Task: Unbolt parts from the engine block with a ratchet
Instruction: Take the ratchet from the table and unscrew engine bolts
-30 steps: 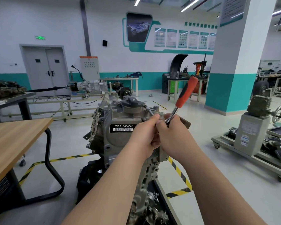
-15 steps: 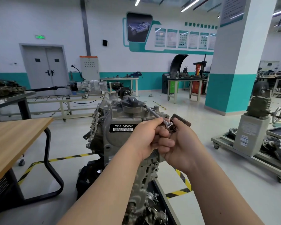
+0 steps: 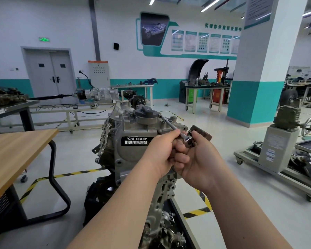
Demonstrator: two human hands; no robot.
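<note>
The grey engine block (image 3: 133, 130) stands upright in front of me, with a black label "CFB 666660" and a dark filler cap (image 3: 147, 112) on top. A ratchet (image 3: 188, 140) with a long chrome extension bar (image 3: 170, 124) reaches to the block's top beside the cap. My right hand (image 3: 203, 159) grips the ratchet; its handle is hidden below the hand and only the chrome head shows. My left hand (image 3: 164, 151) pinches the extension bar just ahead of the ratchet head.
A wooden table (image 3: 16, 150) with a black tube leg stands at the left. A wheeled cart (image 3: 276, 166) with a gearbox unit is at the right. A teal-and-white pillar (image 3: 262, 69) rises behind. Yellow-black floor tape runs past the engine stand.
The ratchet's red handle pointed up and away one second ago; it has swung down out of sight under my right hand. Both hands stay at the ratchet head.
</note>
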